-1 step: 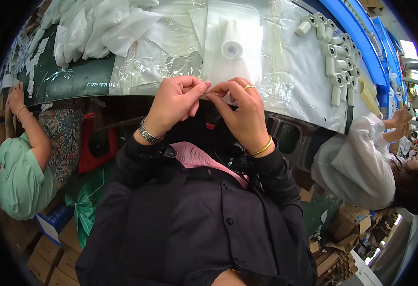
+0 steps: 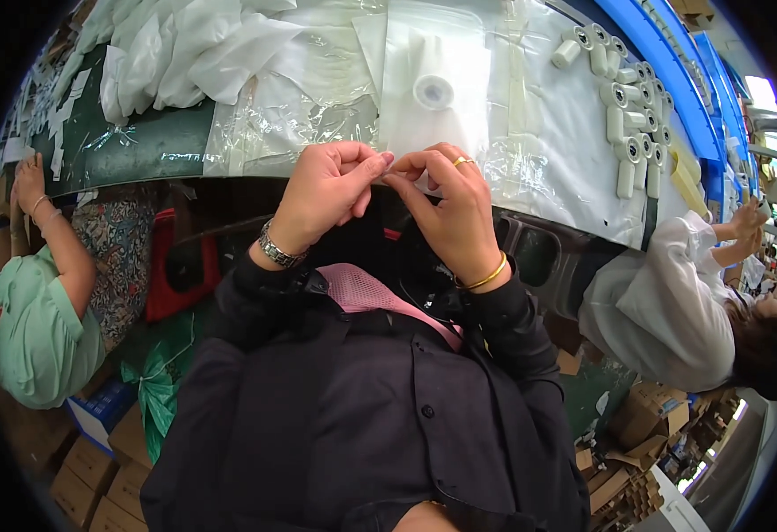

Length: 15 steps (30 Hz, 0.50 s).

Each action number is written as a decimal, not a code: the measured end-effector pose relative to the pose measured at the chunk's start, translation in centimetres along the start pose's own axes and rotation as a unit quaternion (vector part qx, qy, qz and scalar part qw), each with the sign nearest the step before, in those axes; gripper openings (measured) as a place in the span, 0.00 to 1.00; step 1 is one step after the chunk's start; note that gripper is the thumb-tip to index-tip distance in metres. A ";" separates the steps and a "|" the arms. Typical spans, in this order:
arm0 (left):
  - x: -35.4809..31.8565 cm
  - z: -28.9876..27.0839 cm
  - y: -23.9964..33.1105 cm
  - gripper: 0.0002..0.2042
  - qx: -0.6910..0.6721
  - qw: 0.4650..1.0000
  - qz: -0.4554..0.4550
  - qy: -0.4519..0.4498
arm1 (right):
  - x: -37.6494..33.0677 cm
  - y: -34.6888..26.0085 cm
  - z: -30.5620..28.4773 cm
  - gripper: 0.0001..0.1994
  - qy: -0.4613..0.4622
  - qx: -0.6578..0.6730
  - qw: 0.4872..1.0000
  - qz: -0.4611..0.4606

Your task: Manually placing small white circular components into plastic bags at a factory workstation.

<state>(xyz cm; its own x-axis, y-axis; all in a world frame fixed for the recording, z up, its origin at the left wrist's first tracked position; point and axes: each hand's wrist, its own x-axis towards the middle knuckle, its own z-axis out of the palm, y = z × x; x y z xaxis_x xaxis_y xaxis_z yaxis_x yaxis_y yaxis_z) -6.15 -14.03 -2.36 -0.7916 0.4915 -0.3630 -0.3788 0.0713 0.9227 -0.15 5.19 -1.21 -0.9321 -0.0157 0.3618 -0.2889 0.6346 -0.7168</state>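
White plastic parts [image 2: 626, 124] on green table [image 2: 145, 146]; pink strap [image 2: 380, 297] over black shirt [image 2: 362, 417].

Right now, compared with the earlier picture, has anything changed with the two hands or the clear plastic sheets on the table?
Nothing visibly changed. The left hand and the right hand meet fingertip to fingertip at the table's edge as before; what they pinch is too small to tell. The clear plastic sheets, the small white round cap and the white rolls lie where they did.

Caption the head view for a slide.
Both hands, left and right, pinch something small at the edge of a plastic-covered table.
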 end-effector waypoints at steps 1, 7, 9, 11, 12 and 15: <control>0.0 0.1 0.1 0.13 0.000 1.000 0.000 0.002 | 0.1 0.0 0.1 0.07 -0.006 -0.002 1.000 0.008; 0.0 0.5 0.1 0.11 0.002 1.000 0.004 0.013 | 0.3 0.5 0.3 0.07 -0.014 -0.019 1.000 -0.020; -0.1 0.6 -0.1 0.11 0.000 1.000 0.010 0.020 | 0.1 0.6 0.5 0.08 -0.022 -0.063 0.996 -0.057; -0.1 0.8 -0.3 0.11 -0.009 0.999 0.023 0.037 | 0.2 0.6 0.4 0.08 -0.025 -0.084 0.993 -0.078; 0.0 0.8 -0.5 0.11 -0.008 0.999 0.025 0.037 | 0.1 0.5 0.2 0.08 -0.039 -0.100 0.990 -0.089; 0.2 0.6 -0.9 0.10 -0.005 0.999 0.026 0.036 | -0.2 0.2 -0.6 0.08 -0.064 -0.132 0.983 -0.111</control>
<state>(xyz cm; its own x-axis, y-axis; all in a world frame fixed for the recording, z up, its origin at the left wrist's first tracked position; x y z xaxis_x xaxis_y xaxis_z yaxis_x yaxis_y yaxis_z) -5.70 -13.49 -3.18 -0.8427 0.4298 -0.3242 -0.3419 0.0381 0.9390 0.07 5.79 -1.05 -0.8771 -0.2637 0.4014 -0.4378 0.7826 -0.4426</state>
